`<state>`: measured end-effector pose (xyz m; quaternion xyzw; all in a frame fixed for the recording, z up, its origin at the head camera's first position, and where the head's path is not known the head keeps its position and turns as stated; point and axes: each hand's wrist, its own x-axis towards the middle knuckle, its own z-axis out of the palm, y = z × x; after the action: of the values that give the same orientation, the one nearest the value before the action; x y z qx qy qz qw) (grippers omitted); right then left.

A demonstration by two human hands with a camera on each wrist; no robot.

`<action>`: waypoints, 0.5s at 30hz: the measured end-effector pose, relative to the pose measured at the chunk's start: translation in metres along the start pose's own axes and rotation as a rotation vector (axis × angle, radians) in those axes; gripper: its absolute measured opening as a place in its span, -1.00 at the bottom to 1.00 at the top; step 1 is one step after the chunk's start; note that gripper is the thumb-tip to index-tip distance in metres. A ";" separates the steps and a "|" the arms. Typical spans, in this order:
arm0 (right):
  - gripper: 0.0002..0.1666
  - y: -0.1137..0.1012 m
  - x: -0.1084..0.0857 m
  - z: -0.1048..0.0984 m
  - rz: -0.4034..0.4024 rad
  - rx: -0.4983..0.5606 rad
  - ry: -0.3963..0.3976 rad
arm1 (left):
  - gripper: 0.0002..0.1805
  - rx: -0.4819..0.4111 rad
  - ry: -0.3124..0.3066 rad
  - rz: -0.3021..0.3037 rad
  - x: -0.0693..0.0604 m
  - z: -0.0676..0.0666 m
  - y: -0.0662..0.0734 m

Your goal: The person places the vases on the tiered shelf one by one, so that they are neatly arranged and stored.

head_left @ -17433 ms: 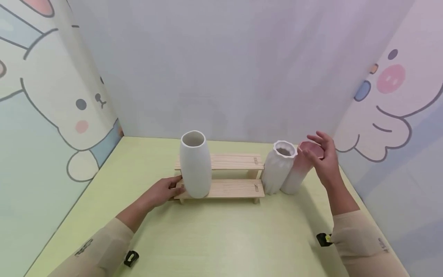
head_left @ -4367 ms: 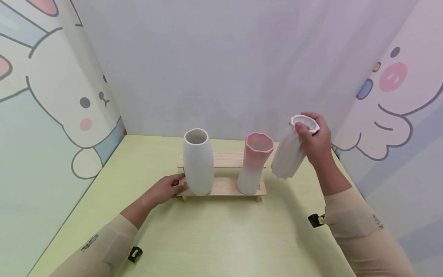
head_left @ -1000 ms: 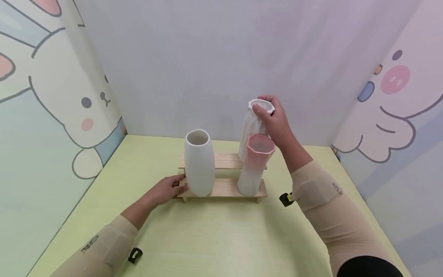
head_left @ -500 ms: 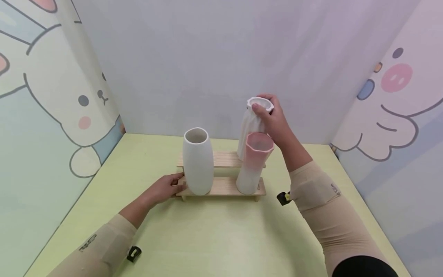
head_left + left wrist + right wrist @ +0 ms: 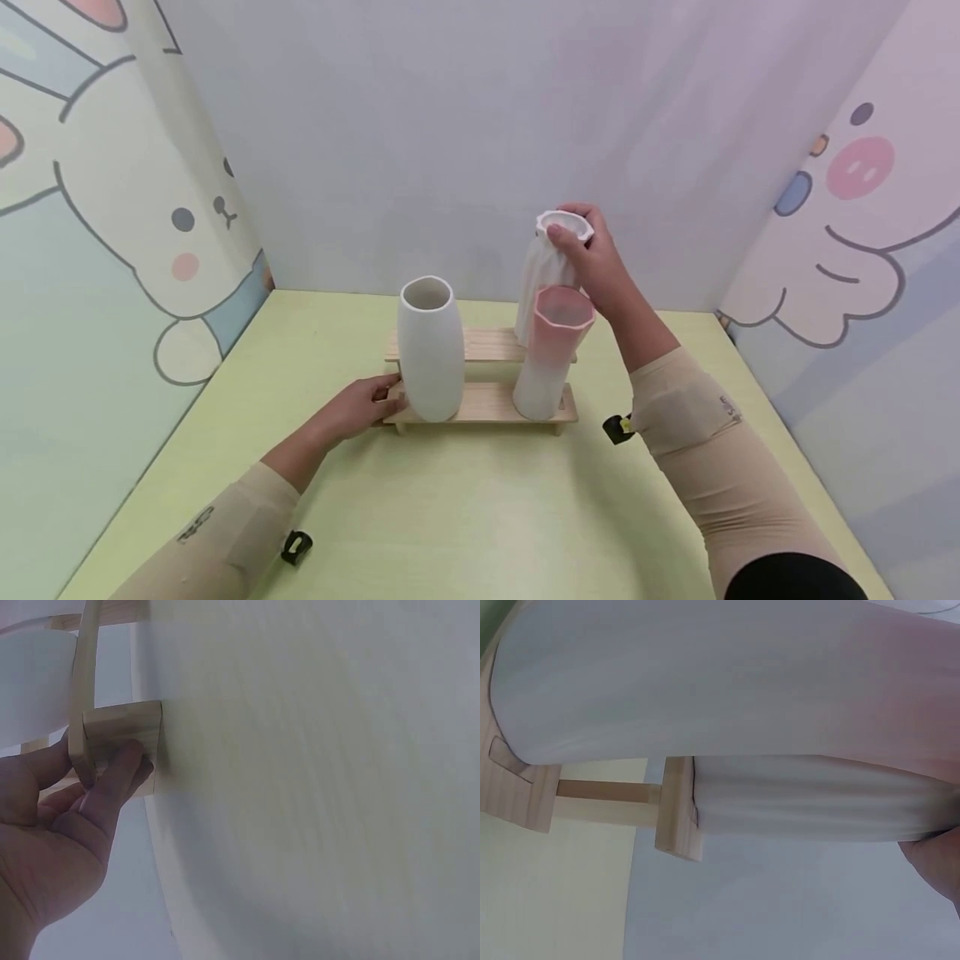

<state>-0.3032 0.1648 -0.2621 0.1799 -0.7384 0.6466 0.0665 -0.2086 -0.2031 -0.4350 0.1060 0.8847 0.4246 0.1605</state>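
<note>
A two-tier wooden stand bears three vases. The smooth white vase stands at the left of the lower tier, the pink-and-white vase at its right. Behind the latter, on the upper tier's right end, is a fluted white vase, partly hidden by the pink one. My right hand grips its rim, thumb at the mouth. In the right wrist view the fluted vase's base meets the upper board. My left hand pinches the lower tier's left end, thumb above and fingers below, clearest in the left wrist view.
The stand rests on a pale yellow-green table. A plain back wall rises behind it, and side walls with cartoon animals flank the table. A black clip hangs from the left sleeve, another black piece from the right.
The pink-and-white vase went from the table onto the lower tier. The fluted vase was then lifted from the right onto the upper tier. Over the last second the hands barely move.
</note>
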 end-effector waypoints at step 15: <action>-0.33 0.011 0.001 -0.011 -0.071 -0.006 -0.048 | -0.32 0.163 -0.009 0.028 0.005 -0.007 -0.002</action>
<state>-0.3096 0.1763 -0.2699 0.2210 -0.7350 0.6370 0.0722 -0.2161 -0.2077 -0.4331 0.1330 0.9141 0.3526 0.1494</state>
